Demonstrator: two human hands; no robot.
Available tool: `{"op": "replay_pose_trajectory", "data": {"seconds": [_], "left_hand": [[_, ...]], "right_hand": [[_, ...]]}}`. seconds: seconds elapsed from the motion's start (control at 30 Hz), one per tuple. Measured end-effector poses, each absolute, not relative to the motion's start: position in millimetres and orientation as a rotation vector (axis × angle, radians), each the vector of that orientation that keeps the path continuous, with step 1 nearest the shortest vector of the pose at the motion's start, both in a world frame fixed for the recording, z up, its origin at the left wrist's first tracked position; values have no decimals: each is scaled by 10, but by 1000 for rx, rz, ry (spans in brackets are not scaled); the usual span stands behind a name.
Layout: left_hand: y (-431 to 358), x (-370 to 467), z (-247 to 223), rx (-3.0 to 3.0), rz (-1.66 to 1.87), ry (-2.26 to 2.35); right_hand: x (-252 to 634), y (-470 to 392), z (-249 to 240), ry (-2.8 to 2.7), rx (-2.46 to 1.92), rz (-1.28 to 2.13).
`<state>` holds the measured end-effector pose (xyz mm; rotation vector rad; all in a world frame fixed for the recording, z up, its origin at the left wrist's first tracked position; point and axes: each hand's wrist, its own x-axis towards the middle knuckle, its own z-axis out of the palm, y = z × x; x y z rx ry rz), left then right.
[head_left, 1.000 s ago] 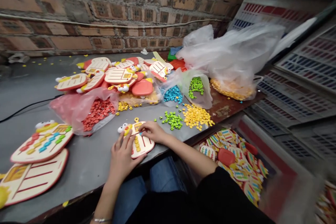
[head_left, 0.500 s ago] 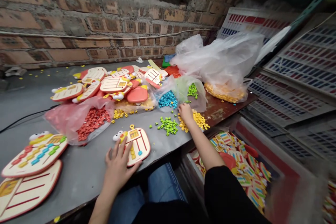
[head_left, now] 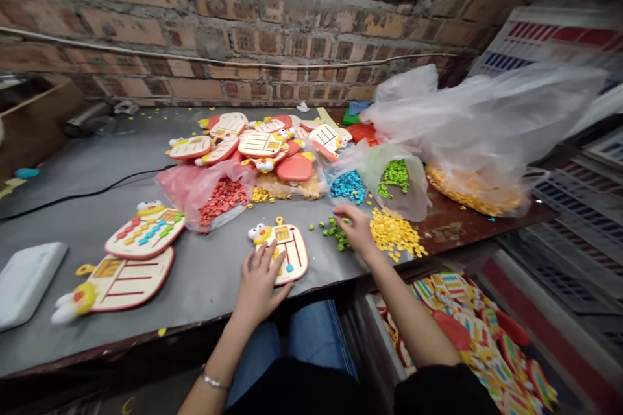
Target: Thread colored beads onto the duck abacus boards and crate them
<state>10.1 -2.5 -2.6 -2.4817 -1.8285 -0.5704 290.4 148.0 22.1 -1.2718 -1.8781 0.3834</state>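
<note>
My left hand (head_left: 260, 280) lies with spread fingers on the left part of a cream duck-shaped board (head_left: 296, 253) near the table's front edge. The board has slots and a blue piece in one of them. My right hand (head_left: 355, 230) is over the pile of small green pieces (head_left: 335, 233), its thumb and fingertips close together; whatever they hold is too small to make out. Just right of that hand lies a pile of yellow pieces (head_left: 396, 233). Blue pieces (head_left: 348, 187) spill from a clear bag behind it.
Left of my hands lie a board filled with coloured pieces (head_left: 146, 232) and a slotted board (head_left: 134, 282). Behind are stacked boards (head_left: 260, 144) and a bag of red pieces (head_left: 222, 201). A crate of finished boards (head_left: 487, 331) stands below right.
The view has swung left, showing a white box and more of the table. My right hand has moved from the yellow pile to the green pieces. My left hand stays on the board.
</note>
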Motion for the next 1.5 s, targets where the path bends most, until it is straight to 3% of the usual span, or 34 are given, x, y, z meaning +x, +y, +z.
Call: {"op": "replay_pose_trajectory", "data": {"seconds": [0.17, 0.3, 0.5, 0.87, 1.07, 1.37, 1.5], "left_hand": [[-29, 97, 19, -2511, -597, -1848], [-28, 92, 25, -2521, -626, -1859], [-15, 91, 17, -2518, -647, -1867], [-10, 84, -9, -2503, -649, -1860], [8, 73, -47, -2479, -675, -1807], [16, 63, -82, -2451, -676, -1747], [16, 54, -113, -2435, -692, -1725]], "right_hand": [[2127, 1170, 217, -2134, -879, 655], [1829, 1301, 61, -2254, -895, 614], [1849, 1348, 47, -2310, -1054, 510], [1772, 1140, 49, -2225, -896, 843], [2008, 1094, 364, -2408, -628, 1026], [2281, 2641, 1009, -2073, -1385, 56], [2275, 3150, 1170, -2254, -1960, 46]]}}
